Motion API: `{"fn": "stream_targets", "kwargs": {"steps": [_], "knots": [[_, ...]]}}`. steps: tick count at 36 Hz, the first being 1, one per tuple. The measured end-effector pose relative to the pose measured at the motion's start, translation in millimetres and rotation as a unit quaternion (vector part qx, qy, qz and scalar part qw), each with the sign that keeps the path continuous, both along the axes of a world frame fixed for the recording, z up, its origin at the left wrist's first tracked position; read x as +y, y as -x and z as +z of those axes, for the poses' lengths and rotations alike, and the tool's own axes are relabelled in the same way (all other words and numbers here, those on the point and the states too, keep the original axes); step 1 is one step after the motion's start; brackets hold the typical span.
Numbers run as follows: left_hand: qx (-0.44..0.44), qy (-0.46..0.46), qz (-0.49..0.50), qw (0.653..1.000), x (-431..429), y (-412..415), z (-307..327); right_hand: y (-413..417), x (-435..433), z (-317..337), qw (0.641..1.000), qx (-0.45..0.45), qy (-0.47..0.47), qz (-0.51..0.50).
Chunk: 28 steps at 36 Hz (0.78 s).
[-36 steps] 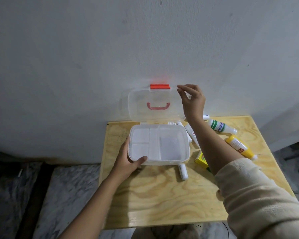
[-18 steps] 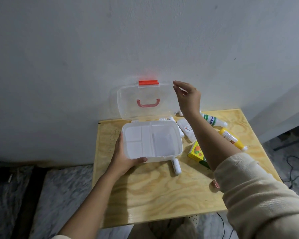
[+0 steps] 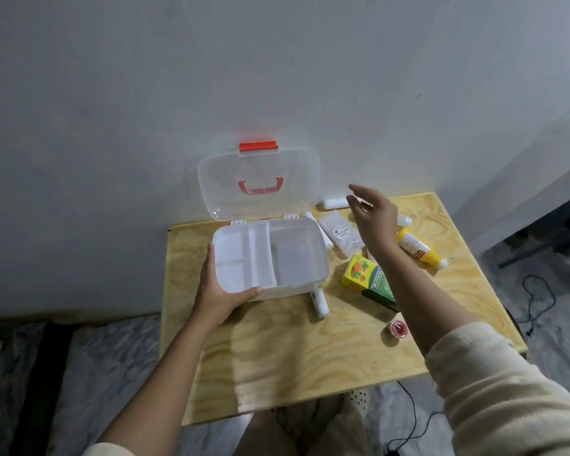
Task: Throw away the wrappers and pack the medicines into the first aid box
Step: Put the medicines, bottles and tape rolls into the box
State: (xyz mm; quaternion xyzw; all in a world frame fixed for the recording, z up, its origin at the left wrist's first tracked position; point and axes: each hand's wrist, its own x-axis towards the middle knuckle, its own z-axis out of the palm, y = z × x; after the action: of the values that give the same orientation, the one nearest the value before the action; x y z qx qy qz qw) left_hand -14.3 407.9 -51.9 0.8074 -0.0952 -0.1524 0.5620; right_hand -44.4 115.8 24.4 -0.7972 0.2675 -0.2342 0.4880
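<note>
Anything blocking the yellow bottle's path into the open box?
Partly: the right hand and forearm hang between the yellow bottle and the first aid box. The lid stands open, compartments look empty.

On the table (image 3: 277, 350), the first aid box (image 3: 297, 258) sits open, its clear lid (image 3: 260, 179) standing upright against the wall. The left hand (image 3: 216, 291) grips the box's near-left corner, thumb over the rim. The right hand (image 3: 372, 218) hovers empty, fingers spread, above the scattered medicines to the right: a yellow bottle (image 3: 418, 251), a yellow-green carton (image 3: 369, 278) and a white tube (image 3: 320, 302).
</note>
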Motion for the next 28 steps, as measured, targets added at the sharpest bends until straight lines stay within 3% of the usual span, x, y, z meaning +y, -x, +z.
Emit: {"fn": "stream_targets", "kwargs": {"steps": [6,11,14,18,24,28], "knots": [[0.003,0.024,0.003,1.0,-2,3,3,57,-5,-43,0.989,0.142,0.038,0.032],[0.017,0.028,0.009,0.999,-2,4,4,97,-7,-70,0.943,0.285,0.147,0.085],[0.027,0.029,0.014,0.999,-2,5,4,103,-8,-74,0.923,0.323,0.178,0.112],[0.039,0.018,0.015,0.999,0,4,3,96,-12,-68,0.925,0.314,0.173,0.123],[0.047,0.024,0.014,0.999,-2,6,7,70,-3,-30,0.961,0.157,0.214,0.078],[0.038,0.025,0.008,0.999,0,5,6,40,17,-5,0.948,0.124,0.243,0.165]]}}
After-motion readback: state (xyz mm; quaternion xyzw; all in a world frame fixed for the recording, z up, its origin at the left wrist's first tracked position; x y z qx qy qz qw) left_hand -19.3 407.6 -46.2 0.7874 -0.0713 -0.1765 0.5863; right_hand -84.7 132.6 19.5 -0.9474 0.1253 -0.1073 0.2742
